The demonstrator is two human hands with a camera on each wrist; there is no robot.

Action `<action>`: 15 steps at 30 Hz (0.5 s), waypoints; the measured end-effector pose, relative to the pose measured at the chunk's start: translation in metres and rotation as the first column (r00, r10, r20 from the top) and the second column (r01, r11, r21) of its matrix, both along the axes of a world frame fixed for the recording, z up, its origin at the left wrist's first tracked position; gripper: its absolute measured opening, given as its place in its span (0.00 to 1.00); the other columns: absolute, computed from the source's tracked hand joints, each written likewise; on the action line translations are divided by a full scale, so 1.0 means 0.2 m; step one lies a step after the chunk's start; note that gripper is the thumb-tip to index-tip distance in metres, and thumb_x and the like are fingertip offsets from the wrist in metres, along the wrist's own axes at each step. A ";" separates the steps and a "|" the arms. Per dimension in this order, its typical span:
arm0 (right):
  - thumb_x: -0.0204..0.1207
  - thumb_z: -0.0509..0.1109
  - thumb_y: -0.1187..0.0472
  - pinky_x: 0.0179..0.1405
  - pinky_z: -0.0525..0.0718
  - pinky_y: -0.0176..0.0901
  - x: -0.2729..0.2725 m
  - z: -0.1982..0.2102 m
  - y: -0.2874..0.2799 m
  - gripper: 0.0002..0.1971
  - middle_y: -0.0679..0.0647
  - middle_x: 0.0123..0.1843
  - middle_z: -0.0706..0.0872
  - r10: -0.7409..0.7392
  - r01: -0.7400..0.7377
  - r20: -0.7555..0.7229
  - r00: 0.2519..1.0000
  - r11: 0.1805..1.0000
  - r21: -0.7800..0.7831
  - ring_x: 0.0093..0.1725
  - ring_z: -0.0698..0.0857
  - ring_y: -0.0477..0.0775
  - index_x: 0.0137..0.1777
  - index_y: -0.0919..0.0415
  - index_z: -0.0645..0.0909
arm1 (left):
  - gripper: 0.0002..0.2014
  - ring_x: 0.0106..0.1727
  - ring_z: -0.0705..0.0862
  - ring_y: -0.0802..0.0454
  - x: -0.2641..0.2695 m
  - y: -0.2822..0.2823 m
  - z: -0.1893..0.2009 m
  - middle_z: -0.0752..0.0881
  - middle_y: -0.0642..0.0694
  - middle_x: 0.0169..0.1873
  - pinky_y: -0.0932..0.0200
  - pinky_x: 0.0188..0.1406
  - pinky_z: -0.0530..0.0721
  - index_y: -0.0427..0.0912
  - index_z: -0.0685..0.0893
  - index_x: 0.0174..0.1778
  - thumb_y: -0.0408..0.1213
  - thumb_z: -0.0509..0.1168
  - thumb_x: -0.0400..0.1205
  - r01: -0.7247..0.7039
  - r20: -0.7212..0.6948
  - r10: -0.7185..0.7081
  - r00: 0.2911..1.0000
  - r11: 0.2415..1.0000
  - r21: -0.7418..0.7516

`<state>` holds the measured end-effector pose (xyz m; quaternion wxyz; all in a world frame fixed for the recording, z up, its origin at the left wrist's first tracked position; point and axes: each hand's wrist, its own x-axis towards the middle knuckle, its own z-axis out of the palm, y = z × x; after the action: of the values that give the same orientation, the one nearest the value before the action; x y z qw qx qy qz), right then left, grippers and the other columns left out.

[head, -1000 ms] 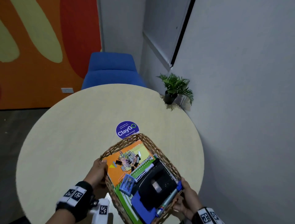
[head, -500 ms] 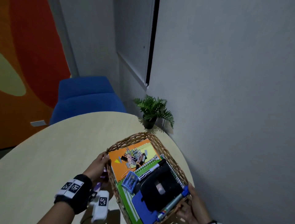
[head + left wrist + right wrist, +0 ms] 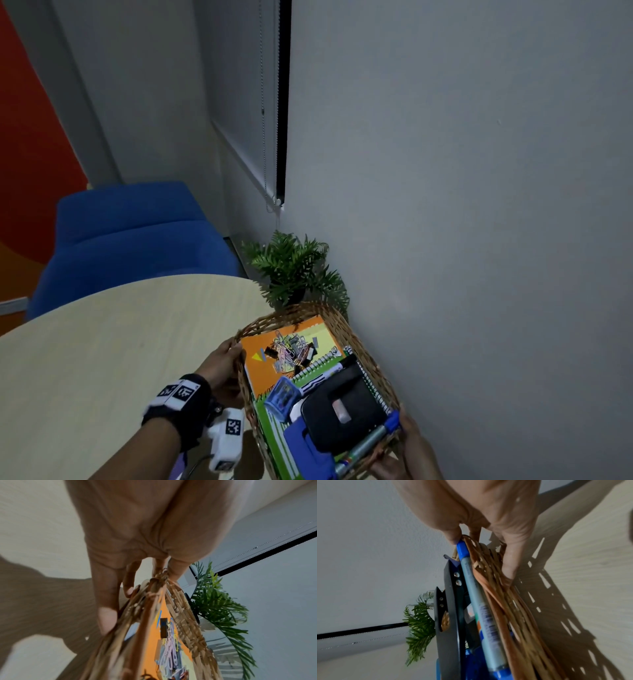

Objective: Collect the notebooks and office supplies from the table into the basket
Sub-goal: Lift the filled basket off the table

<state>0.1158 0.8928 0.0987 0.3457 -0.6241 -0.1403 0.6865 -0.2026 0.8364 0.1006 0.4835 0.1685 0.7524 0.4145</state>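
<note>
A person is holding a woven basket [image 3: 371,368] at both ends, the left hand [image 3: 222,368] curling round one rim and the right hand [image 3: 409,452] gripping the opposite rim, thumb against a blue-capped marker [image 3: 368,445]. The basket is sitting just in front of the potted plant [image 3: 294,270], over the round table's [image 3: 120,342] edge nearest the plant. Inside it, an orange notebook [image 3: 263,366] is carrying a heap of coloured paper clips [image 3: 291,349]; a green spiral notebook [image 3: 274,431], a small blue box [image 3: 282,399] and a black hole punch [image 3: 342,407] are lying farther from the plant. Compared with a second ago, the basket is now much closer to the plant, and the purple sticker seen then on the table is no longer showing.
</note>
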 end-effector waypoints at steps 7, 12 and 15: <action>0.74 0.69 0.43 0.57 0.74 0.86 0.08 -0.08 -0.02 0.24 0.64 0.67 0.81 0.016 -0.023 -0.110 0.994 0.997 -0.067 0.62 0.82 0.75 0.67 0.54 0.79 | 0.15 0.43 0.83 0.45 0.02 0.04 0.02 0.85 0.43 0.46 0.58 0.42 0.83 0.45 0.73 0.67 0.44 0.49 0.89 0.025 0.009 -0.025 1.000 1.000 0.018; 0.77 0.67 0.46 0.65 0.74 0.77 0.07 -0.11 -0.05 0.22 0.61 0.68 0.82 -0.020 0.015 -0.123 0.992 0.999 -0.039 0.66 0.81 0.71 0.68 0.55 0.79 | 0.15 0.43 0.83 0.33 0.07 -0.03 0.01 0.84 0.33 0.47 0.48 0.38 0.86 0.52 0.70 0.69 0.47 0.49 0.88 -0.115 0.159 0.099 0.982 0.989 0.095; 0.78 0.66 0.46 0.67 0.77 0.68 0.07 -0.10 -0.08 0.22 0.61 0.69 0.81 -0.032 0.030 -0.103 0.994 0.999 -0.026 0.64 0.81 0.68 0.69 0.54 0.78 | 0.14 0.32 0.79 0.43 0.11 -0.14 -0.06 0.81 0.42 0.36 0.51 0.35 0.79 0.52 0.75 0.63 0.52 0.54 0.86 -0.167 0.200 0.136 0.970 0.976 0.144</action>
<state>0.1301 0.8761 0.0794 0.3554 -0.5939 -0.1041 0.7142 -0.1814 0.8088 0.0892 0.5045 0.1085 0.6782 0.5232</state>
